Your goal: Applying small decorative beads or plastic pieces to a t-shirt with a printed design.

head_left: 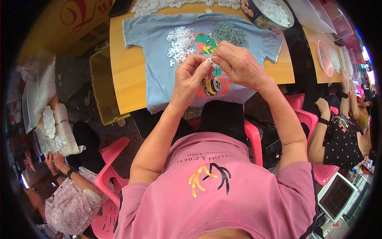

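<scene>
My left hand (190, 77) pinches a small white plastic piece (209, 60) between thumb and fingertips. Close against it, my right hand (240, 65) has its thumb and fingers pressed together; what they hold, if anything, is too small to make out. Under both hands lies a light blue T-shirt (159, 79) with a printed dinosaur and wheel, spread over the wooden table. Left of the print is a heap of white plastic pieces (181, 42) with holes in them. To the right rests a pile of small grey metal pins or screws (230, 34).
More white pieces (167, 4) line the table's far edge, beside a round tin (254, 18) filled with them. A yellow crate (101, 85) stands left of the table (123, 87). People sit working at both sides on pink chairs (113, 159).
</scene>
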